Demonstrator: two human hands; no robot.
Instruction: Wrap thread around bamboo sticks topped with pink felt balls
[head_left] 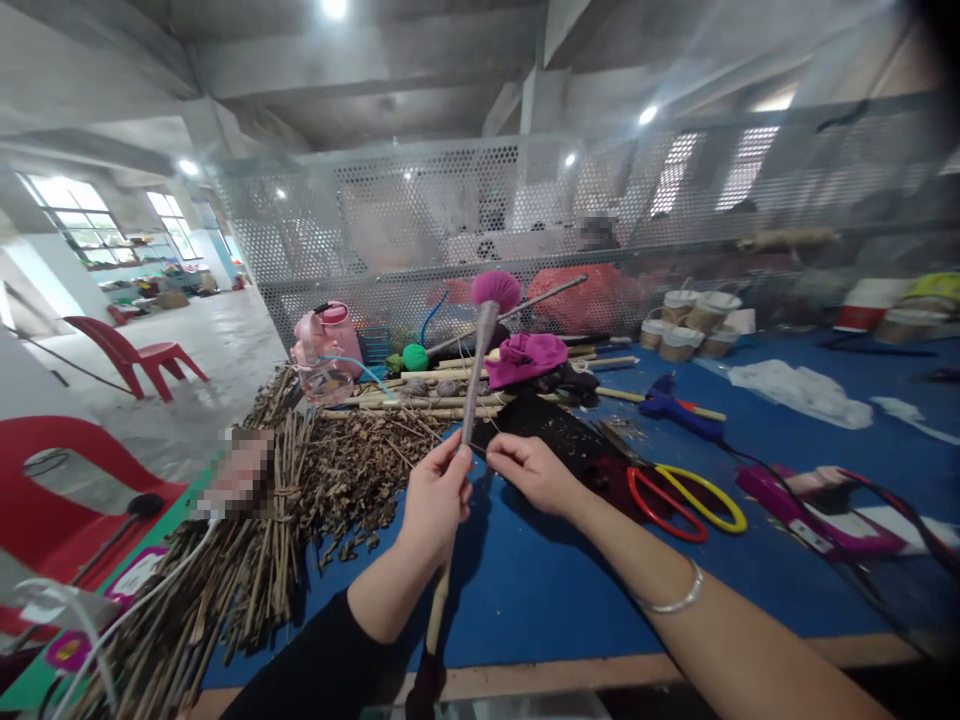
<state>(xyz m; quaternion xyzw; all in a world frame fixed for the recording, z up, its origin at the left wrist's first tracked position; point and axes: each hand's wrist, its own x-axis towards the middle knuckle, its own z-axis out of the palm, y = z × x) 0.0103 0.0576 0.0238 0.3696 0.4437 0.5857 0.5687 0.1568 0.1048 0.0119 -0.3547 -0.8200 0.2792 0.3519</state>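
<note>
1. My left hand [439, 495] grips a wrapped stick [478, 370] between thumb and fingers; it slants up over the middle of the desk [495, 620], topped by a purple ball [496, 291].
2. My right hand [536, 472] is just beside it, thumb and fingertips pressed together, perhaps on a thin strand; the feed is too soft for me to be sure.
3. Beyond the right hand I see a black cloth [525, 425], with scissors [636, 478] lying open-handled near the forearm and a blue glue gun [682, 413] farther back.
4. On my left, dry twigs [255, 570] crowd the desk, a white cable [154, 600] crossing them; a pixelated patch hides something there.
5. Behind the stick lie a purple cloth [529, 360], a green ball [415, 357] and a pink bottle [324, 375], backed by a perforated screen [375, 230] that blurs whatever is past it.
6. My left hand covers part of the stick; its pale lower length shows underneath, its end lost in a dark shape by the desk's front edge.
</note>
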